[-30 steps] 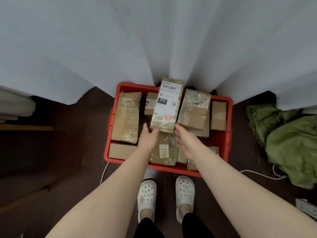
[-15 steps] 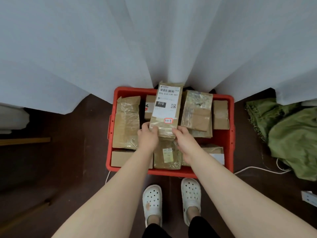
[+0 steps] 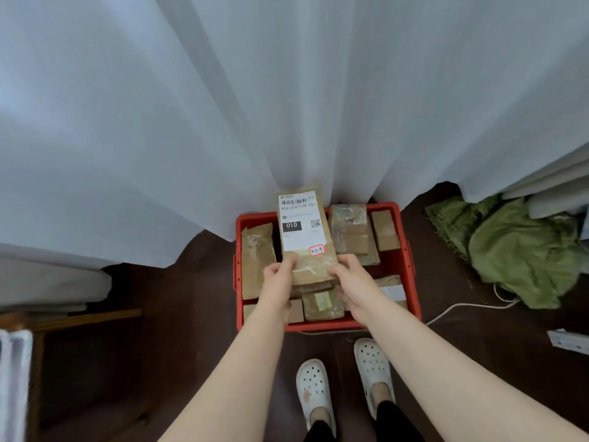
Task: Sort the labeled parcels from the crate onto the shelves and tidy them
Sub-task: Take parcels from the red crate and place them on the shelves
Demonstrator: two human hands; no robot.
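Note:
A long brown parcel (image 3: 304,231) with a white shipping label marked 010 and a small red-edged tag is lifted above the red crate (image 3: 409,266). My left hand (image 3: 280,277) grips its near left corner and my right hand (image 3: 350,275) grips its near right corner. Several other taped cardboard parcels lie in the crate: a long one (image 3: 256,256) at the left, stacked ones (image 3: 352,232) at the back right and a small one (image 3: 322,304) at the front. No shelves are in view.
White curtains (image 3: 223,106) hang right behind the crate. A green cloth (image 3: 516,250) lies on the dark floor at the right beside a white cable (image 3: 462,306). A wooden edge (image 3: 79,319) sits at the left. My feet in white clogs (image 3: 314,390) stand before the crate.
Both hands closed on the labelled parcel's near end and raised it out of the crate. The view tilted upward, so the crate now sits lower in it.

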